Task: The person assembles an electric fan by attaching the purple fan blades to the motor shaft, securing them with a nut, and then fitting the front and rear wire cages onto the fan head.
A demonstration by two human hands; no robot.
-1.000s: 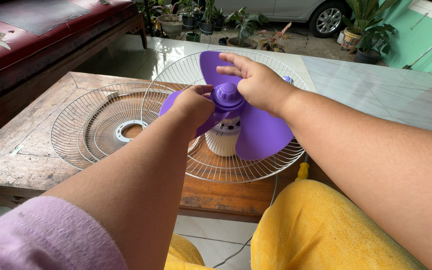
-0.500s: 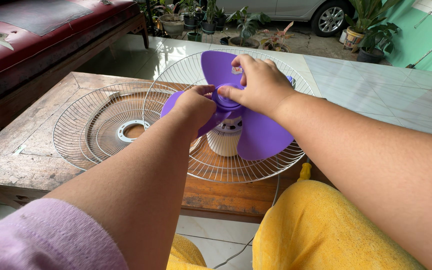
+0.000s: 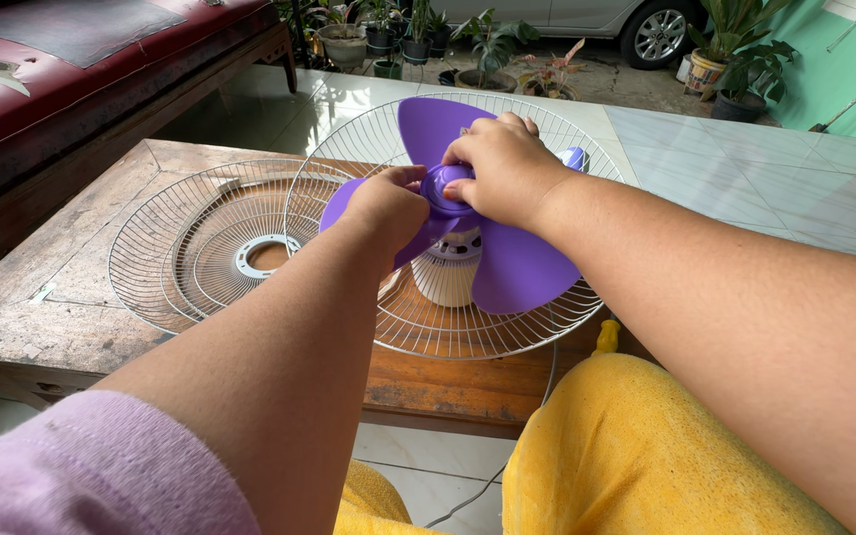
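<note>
The right hand [image 3: 507, 168] pinches the small knob [image 3: 445, 184] at the hub while the left hand [image 3: 385, 210] grips the nine-o'clock blade [image 3: 512, 269]: light, bendy plastic, probably best held near its root.

1. Both forearms reach forward from the bottom of the view and converge at its middle, bare from wrist to elbow.
2. The left hand [image 3: 385, 210] is curled into a loose fist, knuckles up, thumb tucked toward the right hand.
3. The right hand [image 3: 503, 168] is arched, back upward, fingers bent down and closed in a grip; its fingertips are hidden, so the exact hold is probably a pinch.
4. The two hands almost touch.
</note>
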